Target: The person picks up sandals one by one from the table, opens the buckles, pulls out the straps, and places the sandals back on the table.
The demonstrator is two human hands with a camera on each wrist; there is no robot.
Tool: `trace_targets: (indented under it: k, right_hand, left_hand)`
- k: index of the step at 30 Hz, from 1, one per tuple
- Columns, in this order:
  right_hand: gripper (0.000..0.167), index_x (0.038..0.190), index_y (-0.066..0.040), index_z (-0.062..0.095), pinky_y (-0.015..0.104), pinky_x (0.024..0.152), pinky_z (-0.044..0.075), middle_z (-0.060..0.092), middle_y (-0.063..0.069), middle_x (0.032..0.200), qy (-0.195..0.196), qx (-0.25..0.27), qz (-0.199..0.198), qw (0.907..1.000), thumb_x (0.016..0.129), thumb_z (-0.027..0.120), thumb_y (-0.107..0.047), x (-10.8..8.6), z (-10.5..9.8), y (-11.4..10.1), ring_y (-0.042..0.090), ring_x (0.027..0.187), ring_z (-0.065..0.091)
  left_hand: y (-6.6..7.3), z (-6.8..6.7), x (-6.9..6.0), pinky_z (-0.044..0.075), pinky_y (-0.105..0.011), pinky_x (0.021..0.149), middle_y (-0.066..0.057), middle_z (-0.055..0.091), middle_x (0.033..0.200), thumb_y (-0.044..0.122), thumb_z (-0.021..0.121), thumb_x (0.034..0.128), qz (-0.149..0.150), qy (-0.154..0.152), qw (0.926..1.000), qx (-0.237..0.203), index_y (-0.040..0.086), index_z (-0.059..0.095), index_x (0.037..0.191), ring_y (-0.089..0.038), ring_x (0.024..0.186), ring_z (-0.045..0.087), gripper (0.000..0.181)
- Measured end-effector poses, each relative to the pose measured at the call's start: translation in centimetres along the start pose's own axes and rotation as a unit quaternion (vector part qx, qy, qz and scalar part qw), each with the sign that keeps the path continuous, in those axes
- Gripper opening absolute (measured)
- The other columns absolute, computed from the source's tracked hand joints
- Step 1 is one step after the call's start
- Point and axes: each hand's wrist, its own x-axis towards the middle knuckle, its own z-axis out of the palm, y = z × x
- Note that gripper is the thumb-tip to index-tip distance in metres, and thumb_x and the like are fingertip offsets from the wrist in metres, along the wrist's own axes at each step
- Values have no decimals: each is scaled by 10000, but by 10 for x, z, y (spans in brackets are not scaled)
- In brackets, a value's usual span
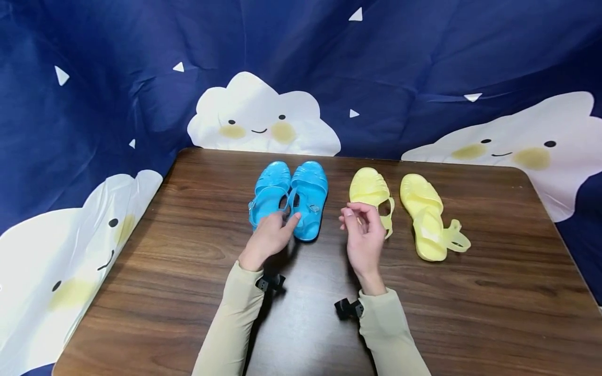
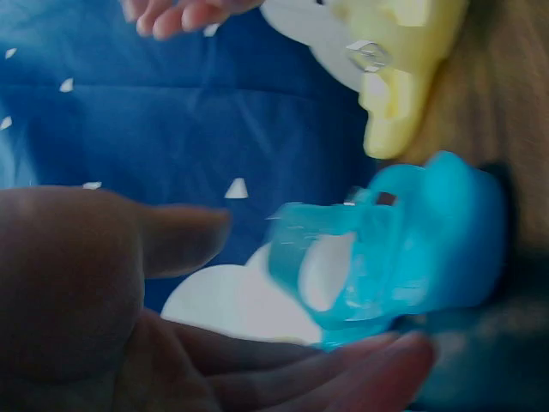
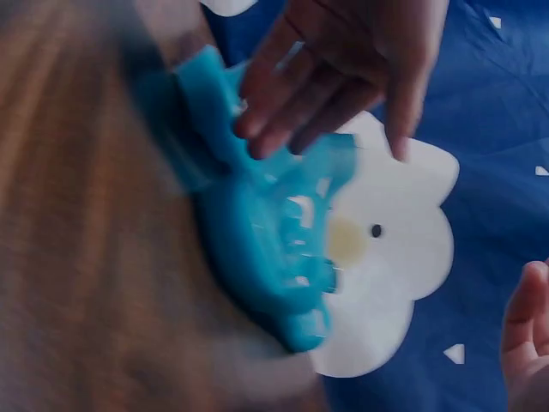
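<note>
Two blue sandals stand side by side on the table, the left one (image 1: 273, 183) partly hidden at its heel by my left hand (image 1: 270, 237). The right blue sandal (image 1: 310, 196) lies close to my left thumb. In the left wrist view my left hand (image 2: 214, 343) has its fingers extended and thumb apart, with a blue sandal (image 2: 403, 249) beyond them. My right hand (image 1: 364, 240) is raised near the heel of a yellow sandal (image 1: 369, 185), fingers loosely bent and holding nothing. Whether either hand touches a sandal is unclear.
Another yellow sandal (image 1: 423, 209) lies to the right, its strap spread out sideways. The brown wooden table (image 1: 188, 292) extends back to a dark blue cloth (image 1: 376, 62) printed with white clouds and small triangles.
</note>
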Motion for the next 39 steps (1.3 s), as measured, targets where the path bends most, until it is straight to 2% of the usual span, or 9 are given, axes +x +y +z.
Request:
trace_targets:
  k: [4,7,10,15,22,29,34,36,39]
  right_hand:
    - [202,1098,146,526,204,724,536,641,80,991,-304,-149,603,9976,953,541,5,-6,5,8,99,894,645]
    - [238,1170,101,515,210,820,523,608,171,1134,-579,-356,1161,9909,960,532,-9,-9,7,13,156,1027,608]
    - [324,1265,46,493,272,942,490,551,184,1287,-895,-778,1761,9772,971,544,-79,-10,9,18,228,1171,552]
    - [518,1424,-21,387,451,1098,375,429,137,1465,-1431,-1394,2547,9462,986,550,-243,-12,11,26,292,1365,418]
    - [676,1511,-33,235,435,1154,304,292,155,1561,-1902,-1543,3061,9200,986,546,-324,-13,12,33,299,1432,322]
    - [710,1531,-32,155,419,1178,260,213,175,1589,-2184,-1177,3234,9132,996,526,-316,-10,9,35,298,1461,256]
    - [706,1531,-46,160,450,1172,264,235,168,1584,-2247,-1251,3214,9114,995,529,-320,-9,7,34,315,1451,271]
    - [707,1528,-44,170,472,1159,282,253,170,1577,-2243,-1318,3203,9109,990,536,-321,-9,6,34,331,1436,298]
    - [709,1524,-47,187,495,1128,325,292,167,1560,-2217,-1489,3177,9098,980,553,-315,-9,6,32,342,1403,349]
  left_hand:
    - [2,10,6,508,-426,852,-232,592,1152,484,400,1011,-231,-38,9996,-173,-67,442,1348,-336,1028,606,647]
    - [1,18,10,381,-488,1087,-244,383,1487,524,386,1001,-404,-27,9983,-412,-47,260,1483,-362,1350,419,758]
    - [-2,25,15,286,-497,1154,-217,264,1563,526,393,998,-540,70,9959,-722,-19,189,1514,-346,1441,283,778]
    - [-4,31,20,252,-496,1170,-200,228,1580,496,421,998,-640,234,9904,-1203,2,163,1523,-326,1458,245,766]
    - [-2,31,21,258,-493,1167,-186,225,1584,463,447,997,-619,266,9858,-1536,22,138,1532,-311,1456,248,759]
    - [-2,31,22,313,-487,1140,-182,301,1553,422,485,992,-636,184,9798,-1886,63,166,1529,-292,1431,318,721]
    - [-3,33,23,376,-475,1093,-201,373,1505,389,498,991,-642,130,9777,-1997,85,171,1526,-285,1363,409,696]
    - [-4,34,23,437,-483,1017,-197,392,1490,375,506,991,-633,121,9767,-2048,92,165,1526,-351,1212,538,694]
    - [-4,34,23,470,-467,945,-198,426,1459,358,526,985,-615,85,9780,-1994,85,162,1524,-359,1055,594,706]
